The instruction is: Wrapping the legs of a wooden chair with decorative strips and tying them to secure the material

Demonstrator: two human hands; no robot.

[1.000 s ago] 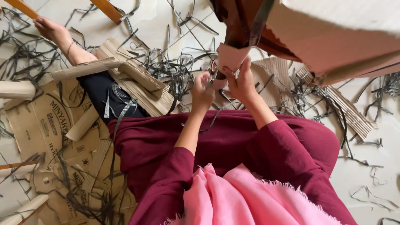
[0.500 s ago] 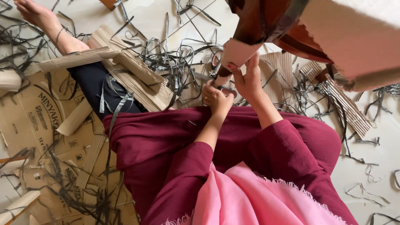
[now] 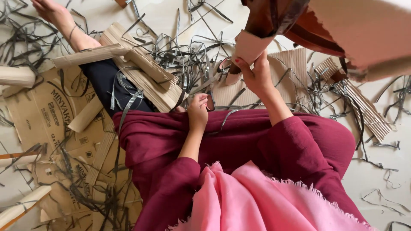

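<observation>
A person in a maroon garment and pink scarf (image 3: 265,201) sits on a pale floor (image 3: 385,171) littered with dark plastic strapping strips (image 3: 188,55) and corrugated cardboard scraps (image 3: 141,72). The right hand (image 3: 257,77) is raised just below a brown wooden furniture leg (image 3: 269,17), its fingers (image 3: 246,68) pinched shut on a small cardboard wrap (image 3: 248,46) that caps the leg's lower end. A larger cardboard-wrapped part (image 3: 368,30) of the same piece fills the corner to the right of the leg. The left hand (image 3: 198,112) rests lower, well below the leg and just above the lap, fingers curled closed around what appears to be the handle of a pair of scissors (image 3: 212,100), though only a dark loop shows clearly. A ribbed cardboard sheet (image 3: 282,70) lies on the floor behind the right hand, below the leg. To the far left of the leg, the person's outstretched leg in dark trousers (image 3: 107,85) is crossed by a cardboard strip (image 3: 90,55), with a flattened printed carton (image 3: 47,115) beside it.
</observation>
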